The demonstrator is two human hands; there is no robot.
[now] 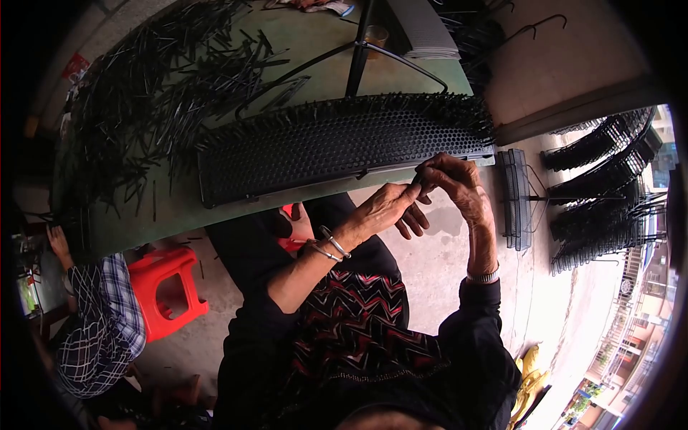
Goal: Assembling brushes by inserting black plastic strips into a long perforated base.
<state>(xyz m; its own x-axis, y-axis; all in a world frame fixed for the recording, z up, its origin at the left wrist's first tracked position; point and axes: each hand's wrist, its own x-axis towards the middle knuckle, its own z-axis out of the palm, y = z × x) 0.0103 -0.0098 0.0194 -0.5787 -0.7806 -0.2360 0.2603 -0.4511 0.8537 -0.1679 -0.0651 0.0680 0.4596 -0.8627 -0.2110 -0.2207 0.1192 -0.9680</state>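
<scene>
My left hand [390, 206] and my right hand [457, 185] meet in front of the near right edge of a black perforated panel [322, 150]. Thumbs and forefingers are pinched together at one spot. Whatever is between them is too small and dark to make out. The panel lies along the table's near edge, its face dotted with round holes. Dense short black pieces [287, 122] stand up in a row along its far side. A black metal stand [356, 64] with spread legs rises behind it.
Thin black strips [186, 93] lie heaped across the green table [143, 226] at the left. A glass of brown liquid [375, 39] stands at the back. Below left is a red stool [168, 294], with another person's sleeve [100, 330] beside it. Black racks [602, 193] stand at the right.
</scene>
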